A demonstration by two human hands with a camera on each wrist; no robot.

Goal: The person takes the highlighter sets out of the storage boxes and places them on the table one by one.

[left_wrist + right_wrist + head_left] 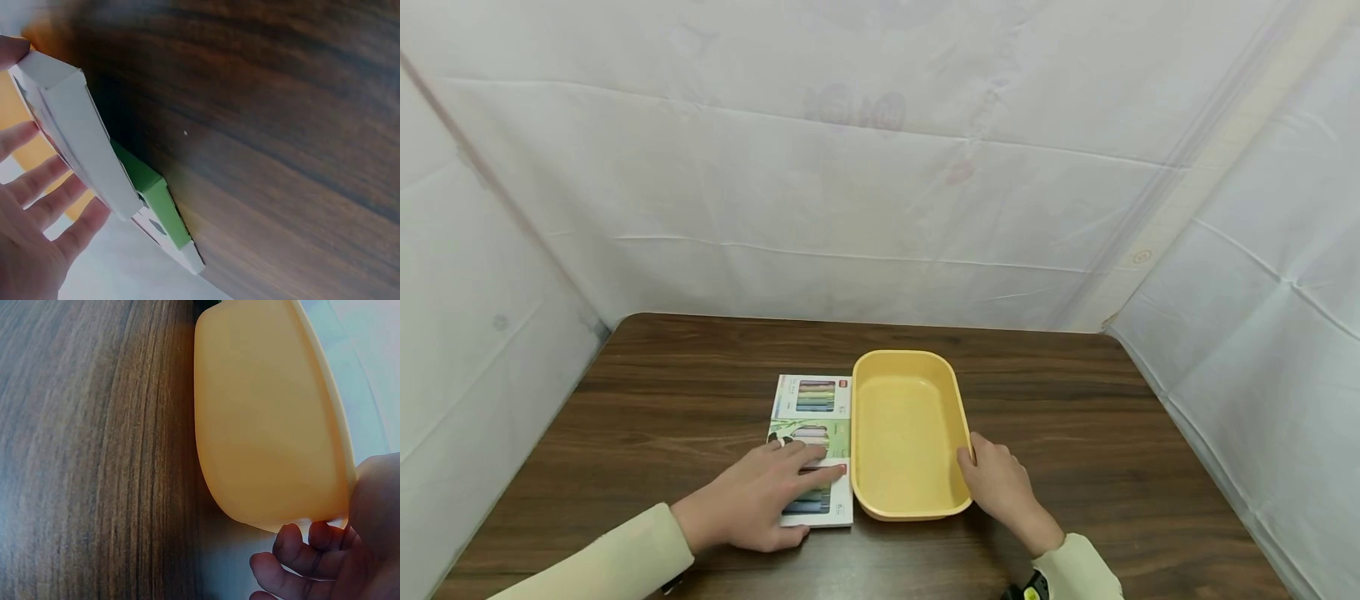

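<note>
A yellow plastic tray (906,433) with rounded corners sits lengthwise mid-table. My right hand (1000,479) grips its right rim near the front corner; in the right wrist view the fingers (306,559) curl at the tray's outer wall (269,419). Against the tray's left side lie three flat pen boxes in a row: a white one (786,400) at the back, a green one (838,433) with a panda, and a white one (842,504) in front. My left hand (760,496) rests spread over the front and green boxes, partly hiding them. Coloured pens show through the windows.
The dark wood-grain table (685,392) has rounded back corners. White sheeting (850,208) rises behind it and along both sides. A dark watch (1033,587) shows at the right sleeve's cuff.
</note>
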